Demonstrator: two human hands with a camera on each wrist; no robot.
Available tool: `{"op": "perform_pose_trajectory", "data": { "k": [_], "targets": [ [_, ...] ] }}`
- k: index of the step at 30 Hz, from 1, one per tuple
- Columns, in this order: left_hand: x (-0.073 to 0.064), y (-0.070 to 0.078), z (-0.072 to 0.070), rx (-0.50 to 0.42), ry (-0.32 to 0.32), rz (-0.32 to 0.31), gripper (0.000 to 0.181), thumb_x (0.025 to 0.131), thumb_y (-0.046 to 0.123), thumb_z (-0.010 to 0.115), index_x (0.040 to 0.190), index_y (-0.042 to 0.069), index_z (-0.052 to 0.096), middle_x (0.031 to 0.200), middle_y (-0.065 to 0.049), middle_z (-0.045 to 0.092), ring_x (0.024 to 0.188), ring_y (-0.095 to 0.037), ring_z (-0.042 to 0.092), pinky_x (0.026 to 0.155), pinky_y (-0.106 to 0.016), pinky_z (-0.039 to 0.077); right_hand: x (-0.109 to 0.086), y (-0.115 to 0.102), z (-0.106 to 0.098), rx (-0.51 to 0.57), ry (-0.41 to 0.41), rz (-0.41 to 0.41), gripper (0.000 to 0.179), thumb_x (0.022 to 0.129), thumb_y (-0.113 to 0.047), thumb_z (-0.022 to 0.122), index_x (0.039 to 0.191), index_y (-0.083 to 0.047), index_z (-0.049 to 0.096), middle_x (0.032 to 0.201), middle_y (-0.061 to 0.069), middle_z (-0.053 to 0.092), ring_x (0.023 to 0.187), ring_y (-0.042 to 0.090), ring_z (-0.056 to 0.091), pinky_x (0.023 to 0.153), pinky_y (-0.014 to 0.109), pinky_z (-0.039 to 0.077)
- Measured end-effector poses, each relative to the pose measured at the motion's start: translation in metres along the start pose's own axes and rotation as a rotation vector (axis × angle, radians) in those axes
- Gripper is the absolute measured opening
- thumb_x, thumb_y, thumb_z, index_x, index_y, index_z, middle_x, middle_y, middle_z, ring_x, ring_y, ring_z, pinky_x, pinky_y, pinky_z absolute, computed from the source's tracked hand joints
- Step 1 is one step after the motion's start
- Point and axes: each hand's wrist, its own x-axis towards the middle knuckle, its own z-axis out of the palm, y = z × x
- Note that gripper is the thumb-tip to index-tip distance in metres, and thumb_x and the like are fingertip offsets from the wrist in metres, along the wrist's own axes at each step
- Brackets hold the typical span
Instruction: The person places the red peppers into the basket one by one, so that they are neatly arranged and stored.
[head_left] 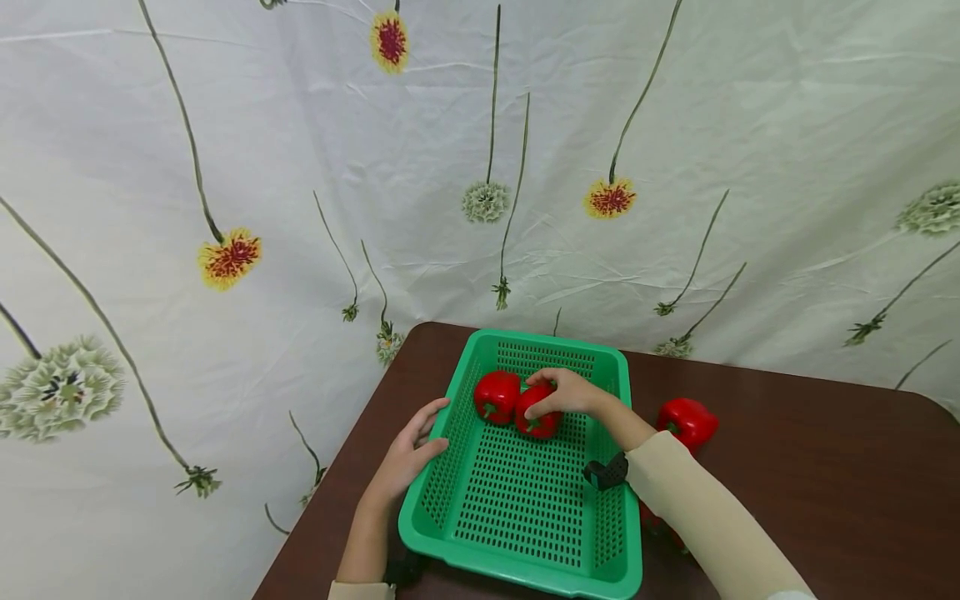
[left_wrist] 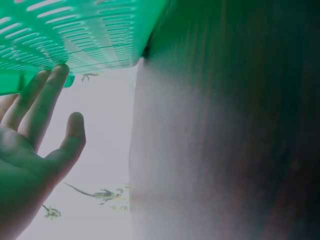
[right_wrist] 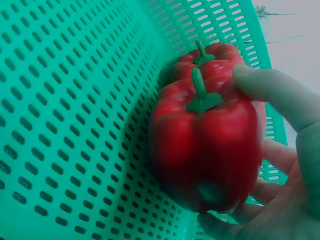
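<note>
Room over near part of green basket (head_left: pixel 517 517); farther in, red peppers (head_left: pixel 495 395), right hand (head_left: pixel 564 393) obstruct.

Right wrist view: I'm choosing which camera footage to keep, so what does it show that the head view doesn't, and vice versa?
Only the right wrist view: the palm side of the right hand, facing the held pepper.

Only the head view: the left hand at the left side of the green basket, the right sleeve, and a loose pepper outside the basket.

Both: the basket, held pepper, second pepper beside it, right hand and floral cloth.
</note>
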Motion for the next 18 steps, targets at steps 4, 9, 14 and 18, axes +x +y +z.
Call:
{"op": "perform_pose_trajectory", "data": {
  "k": [4, 9, 14, 18],
  "targets": [
    [0.0000, 0.0001, 0.0003, -0.002, 0.002, 0.003, 0.056, 0.098, 0.014, 0.056, 0.151, 0.020, 0.037, 0.158, -0.010, 0.027, 0.143, -0.032, 0.026, 0.103, -0.057, 0.034, -0.0002, 0.0017, 0.0002, -0.031, -0.004, -0.002, 0.060, 0.079, -0.021, 0.080, 0.131, -0.002, 0.058, 0.121, 0.012, 0.057, 0.104, 0.026, 0.055, 0.079, 0.039, 0.051],
    [-0.0002, 0.0004, 0.0002, -0.005, 0.003, 0.004, 0.057, 0.098, 0.013, 0.056, 0.151, 0.019, 0.037, 0.158, -0.010, 0.027, 0.143, -0.032, 0.026, 0.103, -0.057, 0.034, 0.0005, 0.0042, 0.0000, -0.045, -0.025, -0.004, 0.062, 0.079, -0.020, 0.079, 0.133, 0.000, 0.055, 0.121, 0.013, 0.058, 0.103, 0.027, 0.057, 0.079, 0.040, 0.052],
    [-0.0002, -0.0003, 0.0000, -0.006, 0.000, 0.008, 0.057, 0.098, 0.013, 0.056, 0.151, 0.020, 0.037, 0.158, -0.010, 0.026, 0.143, -0.032, 0.026, 0.103, -0.058, 0.034, 0.0013, 0.0061, 0.0000, -0.062, -0.030, -0.002, 0.063, 0.079, -0.022, 0.079, 0.134, -0.001, 0.055, 0.133, 0.018, 0.051, 0.115, 0.032, 0.052, 0.083, 0.042, 0.051],
    [-0.0001, -0.0009, -0.0001, -0.011, -0.003, 0.015, 0.057, 0.098, 0.012, 0.056, 0.151, 0.019, 0.036, 0.157, -0.011, 0.027, 0.143, -0.032, 0.027, 0.103, -0.058, 0.033, 0.0011, 0.0059, 0.0000, -0.061, -0.024, 0.012, 0.063, 0.078, -0.024, 0.079, 0.133, -0.004, 0.056, 0.142, 0.021, 0.043, 0.120, 0.036, 0.050, 0.082, 0.043, 0.051]
  ]
}}
